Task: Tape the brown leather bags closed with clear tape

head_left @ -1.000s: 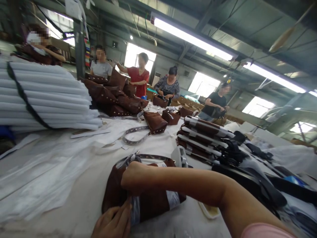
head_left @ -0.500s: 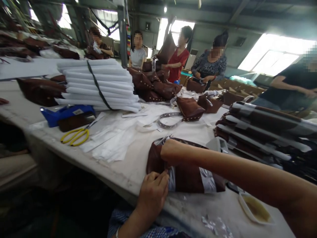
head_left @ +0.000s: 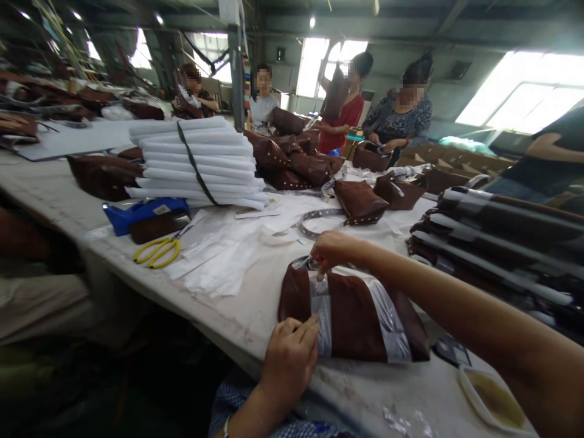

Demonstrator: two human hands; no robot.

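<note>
A brown leather bag (head_left: 358,322) lies on the table in front of me, with two silvery plastic film strips (head_left: 391,328) wrapped round it. My left hand (head_left: 292,353) is at the bag's near left side, its fingers pressed together on the left film strip (head_left: 322,307). Over the bag's top left edge, my right hand (head_left: 333,250) is closed in a pinch on the upper part of that same strip. My right forearm crosses above the bag's right end. The underside of the bag is hidden.
Yellow-handled scissors (head_left: 157,251) and a blue tape dispenser (head_left: 121,216) lie at left, before a strapped white stack (head_left: 196,164). Wrapped brown bags (head_left: 493,243) are piled at right, near a shallow dish (head_left: 495,398). Several people work behind the table.
My right hand has lifted from the bag's front to its top edge, uncovering more of the film strip. My left hand stays at the near side. The view has shifted slightly.
</note>
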